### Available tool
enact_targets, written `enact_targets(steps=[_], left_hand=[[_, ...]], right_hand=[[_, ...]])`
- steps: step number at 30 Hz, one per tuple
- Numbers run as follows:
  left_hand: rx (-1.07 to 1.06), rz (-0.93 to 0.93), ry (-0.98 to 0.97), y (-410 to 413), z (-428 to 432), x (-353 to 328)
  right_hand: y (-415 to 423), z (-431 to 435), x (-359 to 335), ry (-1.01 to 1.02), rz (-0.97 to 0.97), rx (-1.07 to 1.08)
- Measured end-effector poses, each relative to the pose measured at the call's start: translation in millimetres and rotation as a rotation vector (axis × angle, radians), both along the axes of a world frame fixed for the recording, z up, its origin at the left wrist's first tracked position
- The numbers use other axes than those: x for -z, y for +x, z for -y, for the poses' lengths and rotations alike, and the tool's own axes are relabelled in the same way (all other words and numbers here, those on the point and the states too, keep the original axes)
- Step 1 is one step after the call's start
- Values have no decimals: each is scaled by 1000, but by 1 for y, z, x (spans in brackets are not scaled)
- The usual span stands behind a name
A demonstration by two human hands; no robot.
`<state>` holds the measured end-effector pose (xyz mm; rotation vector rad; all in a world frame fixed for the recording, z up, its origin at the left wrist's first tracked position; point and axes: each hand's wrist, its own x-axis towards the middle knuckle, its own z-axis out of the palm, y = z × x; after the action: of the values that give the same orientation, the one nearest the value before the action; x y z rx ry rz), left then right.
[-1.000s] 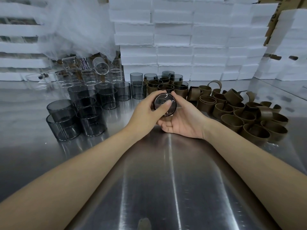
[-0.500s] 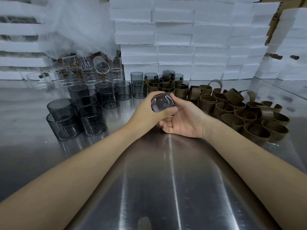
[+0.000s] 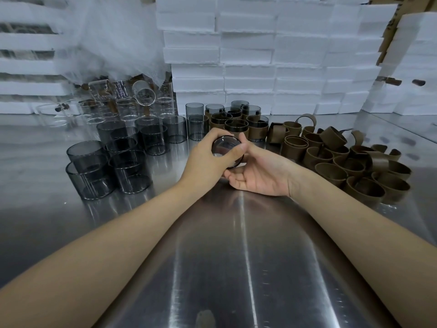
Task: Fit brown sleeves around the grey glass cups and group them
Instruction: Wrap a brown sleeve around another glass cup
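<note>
Glass fills both hands at the middle of the frame: one grey cup (image 3: 225, 149) lies on its side, its round base turned toward the viewer. The left hand (image 3: 208, 159) wraps over it from the left with fingers curled round the wall. The right hand (image 3: 257, 174) lies palm up beneath it, fingers cupping the underside and thumb against the far rim. Both hands grip the cup. Whether a sleeve is already on it I cannot tell, because the hands hide the wall.

Bare cups (image 3: 123, 162) stand grouped at the left of the frame on the steel table (image 3: 236, 256). Sleeved cups (image 3: 236, 124) stand clustered just above the hands, and loose sleeves (image 3: 354, 166) are heaped at the right. Clear glasses (image 3: 123, 107) sit at the upper left, and foam boxes (image 3: 260, 55) are stacked behind.

The cup looks thin-walled, smooth and light. It would likely slip in a loose hold, and it could chip against the steel or its neighbours. It is best held round the wall near the base, leaving the other end free for a sleeve. The sleeves look soft and bendable; several are squashed or unrolled. One probably needs holding by its edge and rounding out before the cup goes in.
</note>
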<state>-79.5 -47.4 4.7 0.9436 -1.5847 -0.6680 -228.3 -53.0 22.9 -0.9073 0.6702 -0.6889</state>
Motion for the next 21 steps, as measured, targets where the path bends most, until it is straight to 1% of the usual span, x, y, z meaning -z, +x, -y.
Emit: enact_targets(steps=[4,7,10,14,18,21], left_hand=[[-35,-3,-36,-1,-3,-1],[-64,4,-46,-2,-3,-3],[-98,5,-32,-1,-2,-3],[-117,-47,11,-1,-1,-2],[-118,38,-27,-1,-3,-2],[-99,81,-23,0,-4,-1]], right_hand=[[-1,0,0,-26,11,-21],[1,-1,2,-40,14,3],[4,-1,5,-48,16,13],[3,-3,4,-59,16,-15],[2,-6,4,-110,25,-11],[1,-5,3,-100,44,16]])
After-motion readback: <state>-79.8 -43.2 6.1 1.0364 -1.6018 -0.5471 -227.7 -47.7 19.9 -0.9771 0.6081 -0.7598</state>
